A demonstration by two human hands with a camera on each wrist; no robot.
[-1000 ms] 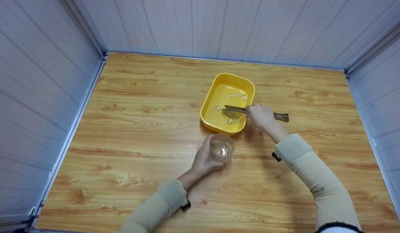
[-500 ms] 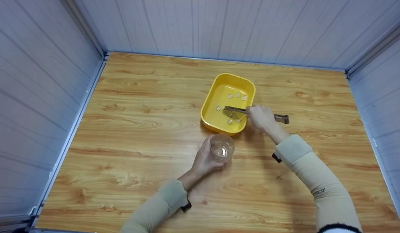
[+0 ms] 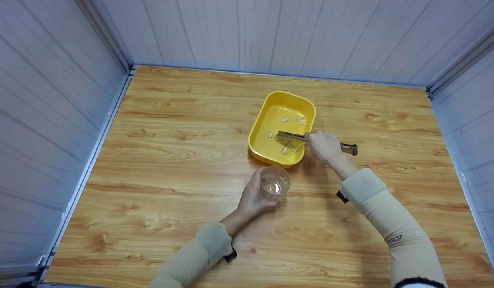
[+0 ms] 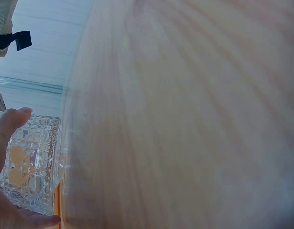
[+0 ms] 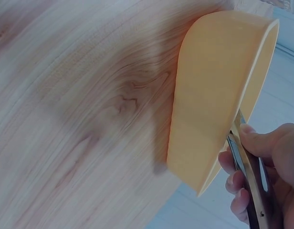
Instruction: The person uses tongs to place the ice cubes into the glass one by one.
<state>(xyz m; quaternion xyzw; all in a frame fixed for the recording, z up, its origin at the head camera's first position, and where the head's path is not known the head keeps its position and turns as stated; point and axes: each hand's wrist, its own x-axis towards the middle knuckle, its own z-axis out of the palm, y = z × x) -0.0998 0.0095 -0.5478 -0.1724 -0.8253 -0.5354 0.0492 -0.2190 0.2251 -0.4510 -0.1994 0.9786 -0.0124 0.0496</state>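
In the head view my right hand [image 3: 323,145] grips a pair of metal tongs [image 3: 349,149] at mid-length. The tongs' tips reach over the right rim into a yellow tub [image 3: 256,132], low among several clear ice-like cubes [image 3: 285,119]. From the right wrist view, thumb and fingers squeeze the tongs [image 5: 254,183] at the rim, and the tub wall hides the tips. Just in front of the tub, my left hand [image 3: 253,196] is wrapped around an upright clear glass [image 3: 275,182]. The left wrist view shows the glass's cut pattern [image 4: 35,157] between thumb and fingers.
A wood-grain tabletop [image 3: 171,152] lies under everything. Pale panel walls [image 3: 255,36] close it in at the back, with a left wall [image 3: 43,120] and a right wall [image 3: 471,132] at the sides.
The tongs' two arms stand slightly closer together than a second ago. The left hand, the glass and the tub stay where they were.
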